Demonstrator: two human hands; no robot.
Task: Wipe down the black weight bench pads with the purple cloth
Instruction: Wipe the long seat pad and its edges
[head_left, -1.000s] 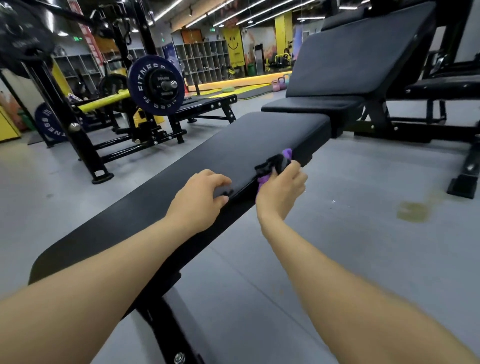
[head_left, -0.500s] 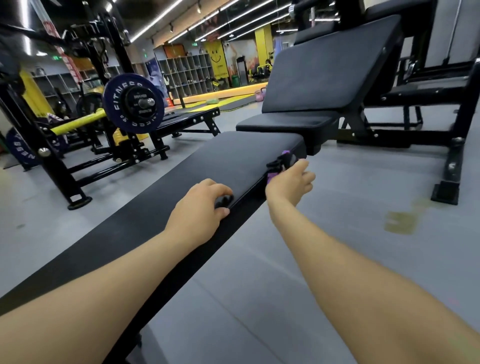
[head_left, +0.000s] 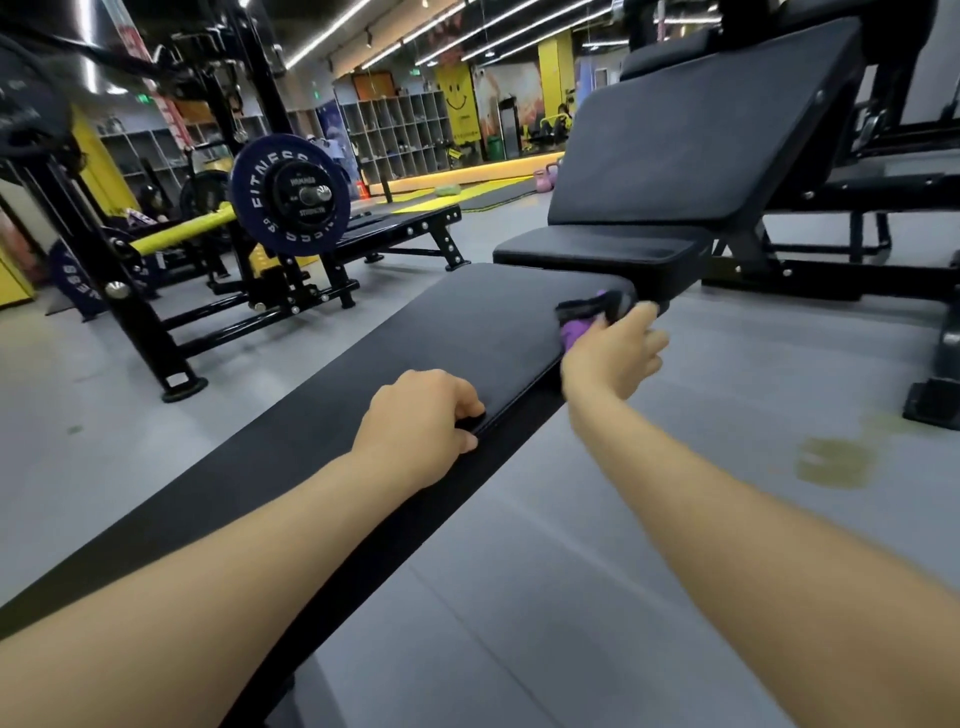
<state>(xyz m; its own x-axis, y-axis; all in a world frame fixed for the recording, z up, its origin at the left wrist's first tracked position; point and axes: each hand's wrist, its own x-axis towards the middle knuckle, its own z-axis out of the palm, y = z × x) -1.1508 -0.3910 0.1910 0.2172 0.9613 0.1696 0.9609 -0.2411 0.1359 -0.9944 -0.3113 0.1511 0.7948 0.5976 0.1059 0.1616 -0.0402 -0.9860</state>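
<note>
A long black flat bench pad (head_left: 457, 332) runs from the lower left toward the middle of the head view. My left hand (head_left: 421, 423) grips its right edge, fingers curled over the rim. My right hand (head_left: 613, 353) holds the purple cloth (head_left: 587, 314), which looks dark on top, against the pad's right side near its far corner. Just behind stands a second bench with a small black seat pad (head_left: 597, 254) and a tilted black back pad (head_left: 696, 135).
A barbell rack with a blue weight plate (head_left: 288, 195) and a yellow bar stands to the left. Black frames of other machines (head_left: 857, 249) fill the right. A yellowish stain (head_left: 836, 460) marks the grey floor. Shelving lines the far wall.
My right hand has slid the cloth along the pad's right edge toward the far corner. My left hand keeps its grip on the edge. The camera has moved closer to the second bench.
</note>
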